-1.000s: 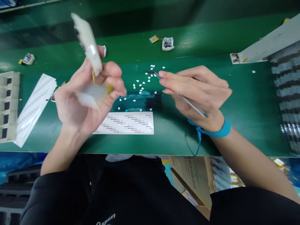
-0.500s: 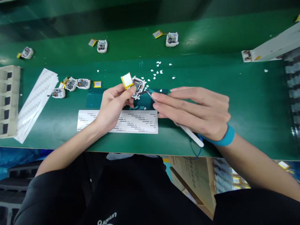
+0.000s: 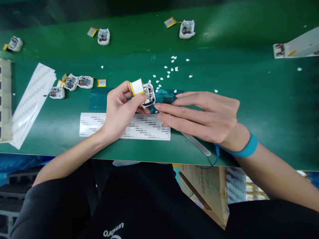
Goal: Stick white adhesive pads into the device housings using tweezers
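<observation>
Two hands (left hand (image 3: 119, 111), right hand (image 3: 208, 114)), one module (image 3: 149, 94), one tweezers (image 3: 196, 144)

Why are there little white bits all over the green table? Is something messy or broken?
Yes, small white scraps lie scattered on the green table beyond the hands, like peeled-off bits. The left hand holds an opened white device with its yellow-edged battery flipped out; the right hand holds tweezers at it.

Both forearms are bare. The right wrist, at four o'clock, wears a blue band (image 3: 246, 151) with a thin blue cord (image 3: 211, 162) trailing from it. A black top (image 3: 139, 205) at six o'clock carries white lettering (image 3: 113, 229).
</observation>
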The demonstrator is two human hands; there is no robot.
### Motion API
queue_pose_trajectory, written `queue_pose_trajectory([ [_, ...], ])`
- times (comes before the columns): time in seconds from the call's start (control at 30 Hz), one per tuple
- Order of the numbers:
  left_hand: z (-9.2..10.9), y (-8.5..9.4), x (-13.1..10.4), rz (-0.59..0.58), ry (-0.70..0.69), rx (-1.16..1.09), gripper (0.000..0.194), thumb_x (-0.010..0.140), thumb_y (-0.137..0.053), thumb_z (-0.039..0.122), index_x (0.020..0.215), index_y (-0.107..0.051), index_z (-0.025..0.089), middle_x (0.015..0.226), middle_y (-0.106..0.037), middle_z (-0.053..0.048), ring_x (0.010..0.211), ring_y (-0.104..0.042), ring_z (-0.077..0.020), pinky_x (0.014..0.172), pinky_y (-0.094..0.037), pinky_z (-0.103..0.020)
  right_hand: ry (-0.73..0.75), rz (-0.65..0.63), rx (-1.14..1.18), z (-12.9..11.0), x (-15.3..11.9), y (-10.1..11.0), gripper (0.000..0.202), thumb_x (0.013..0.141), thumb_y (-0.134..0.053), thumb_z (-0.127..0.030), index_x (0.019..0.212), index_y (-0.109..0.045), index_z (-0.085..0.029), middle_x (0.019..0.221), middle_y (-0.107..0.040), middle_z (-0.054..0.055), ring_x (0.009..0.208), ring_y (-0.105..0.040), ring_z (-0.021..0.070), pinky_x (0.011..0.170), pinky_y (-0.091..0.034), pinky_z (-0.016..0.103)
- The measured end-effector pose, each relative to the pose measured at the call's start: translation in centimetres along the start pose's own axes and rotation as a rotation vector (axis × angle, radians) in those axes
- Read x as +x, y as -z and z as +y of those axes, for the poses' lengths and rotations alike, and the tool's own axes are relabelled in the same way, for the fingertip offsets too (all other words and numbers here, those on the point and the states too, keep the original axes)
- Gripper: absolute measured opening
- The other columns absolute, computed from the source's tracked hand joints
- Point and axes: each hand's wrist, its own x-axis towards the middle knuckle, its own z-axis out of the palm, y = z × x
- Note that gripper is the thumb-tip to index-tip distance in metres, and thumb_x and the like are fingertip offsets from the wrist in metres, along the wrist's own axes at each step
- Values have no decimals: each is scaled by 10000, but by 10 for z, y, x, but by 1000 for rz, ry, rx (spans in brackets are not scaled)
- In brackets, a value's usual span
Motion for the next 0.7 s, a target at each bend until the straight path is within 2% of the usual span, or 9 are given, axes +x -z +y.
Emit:
queue_pose_trajectory([
  [0.1, 1, 1, -1, -24, -9, 4, 204, 798, -702, 10, 728, -632, 188, 690, -698, 48, 448, -636, -87, 437, -552, -206, 35, 28, -9, 1, -1, -2, 183, 1016, -753, -132, 1194, -764, -172, 1193, -848, 21, 920, -799, 228, 843, -718, 367],
  [0.3, -5, 2, 0, -17, -35, 23, 192, 803, -710, 11, 736, -654, 182, 698, -705, 36, 455, -639, -93, 427, -541, -202, -61, -82, 61, -1, 0, 5, 243, 1048, -718, -148, 1245, -736, -288, 1261, -830, -46, 998, -809, 202, 880, -708, 349],
  [0.4, -7, 1, -1, -25, -62, 49, 156, 818, -755, 40, 796, -694, 182, 743, -726, 27, 459, -626, -88, 433, -539, -206, -140, -160, 144, -3, 3, 11, 280, 1050, -714, -149, 1288, -725, -297, 1288, -821, -30, 1029, -815, 227, 874, -709, 383],
  [0.47, -6, -1, -3, -12, -63, 73, 145, 841, -780, 67, 816, -708, 190, 769, -731, 22, 471, -620, -85, 448, -545, -211, -198, -149, 198, -4, 6, 13, 297, 1037, -734, -156, 1294, -732, -305, 1266, -829, -23, 999, -816, 231, 823, -712, 387],
  [0.6, -3, -4, -8, 24, -37, 136, 161, 904, -779, 114, 795, -696, 197, 787, -727, 7, 536, -675, -117, 532, -611, -248, -310, -173, 308, -5, 11, 15, 356, 1035, -740, -165, 1306, -743, -396, 1256, -830, -53, 982, -812, 215, 778, -701, 375],
  [0.7, -2, -6, -10, 10, -11, 127, 123, 911, -791, 110, 848, -717, 186, 838, -749, -10, 564, -724, -141, 560, -644, -270, -387, -120, 352, -8, 13, 14, 331, 1035, -745, -174, 1296, -761, -378, 1150, -851, -34, 937, -801, 211, 760, -685, 373],
])
